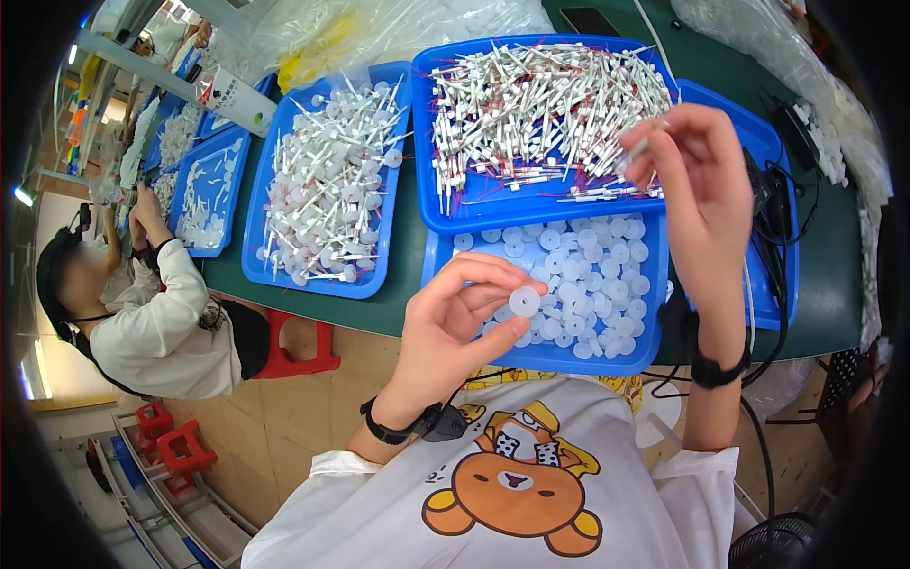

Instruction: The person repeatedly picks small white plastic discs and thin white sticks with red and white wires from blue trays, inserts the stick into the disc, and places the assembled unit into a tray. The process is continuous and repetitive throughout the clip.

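Observation:
Between the thumb and fingers of my left hand (441,322) is a translucent white plastic disc (524,302) with a small centre hole. It is held above a blue tray (616,363) of many similar loose discs (592,284). My right hand (706,180) is raised at the right edge of another blue tray (424,142), heaped with thin white sticks with red wires (540,114). Its thumb and index finger are pinched together around a small pale piece (637,150), blurred and partly covered, perhaps one of the sticks. The stick tray overlaps the far part of the disc tray.
Left of these stands a blue tray (251,251) piled with sticks fitted with discs. A white cup (237,102), plastic bags (379,38) and a phone (590,21) lie farther back. Black cables (777,228) cross the right side. A co-worker (156,313) sits at left beside more trays.

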`<state>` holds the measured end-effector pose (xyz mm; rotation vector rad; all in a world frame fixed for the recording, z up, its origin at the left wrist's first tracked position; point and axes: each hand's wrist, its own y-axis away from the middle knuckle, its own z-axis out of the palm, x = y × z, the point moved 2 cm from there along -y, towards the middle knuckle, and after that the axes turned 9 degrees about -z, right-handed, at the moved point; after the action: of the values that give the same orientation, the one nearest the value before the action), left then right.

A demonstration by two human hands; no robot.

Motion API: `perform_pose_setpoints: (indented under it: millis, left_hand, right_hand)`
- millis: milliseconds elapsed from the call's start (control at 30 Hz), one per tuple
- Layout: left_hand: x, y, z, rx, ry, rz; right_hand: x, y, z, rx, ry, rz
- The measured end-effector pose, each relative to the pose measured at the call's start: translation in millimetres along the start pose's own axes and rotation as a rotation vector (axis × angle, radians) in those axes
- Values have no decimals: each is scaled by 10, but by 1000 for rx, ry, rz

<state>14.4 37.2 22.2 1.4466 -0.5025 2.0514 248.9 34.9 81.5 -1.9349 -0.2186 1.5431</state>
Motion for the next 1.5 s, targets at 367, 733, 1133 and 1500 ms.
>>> perform_pose_setpoints:
  millis: [367,733,1133,1500]
  left_hand:
    - [25,11,123,-99,162,17]
    - [53,24,185,-96,107,-37]
    - [9,18,181,-38,117,-51]
    - [-6,-4,174,-83,68,-40]
  right_hand:
    - [-553,719,-15,-25,-313,75]
    - [-477,854,-109,73,-247,50]
    - [-520,907,-207,-69,-60,-75]
    - [-514,916,-221,-43,-15,-65]
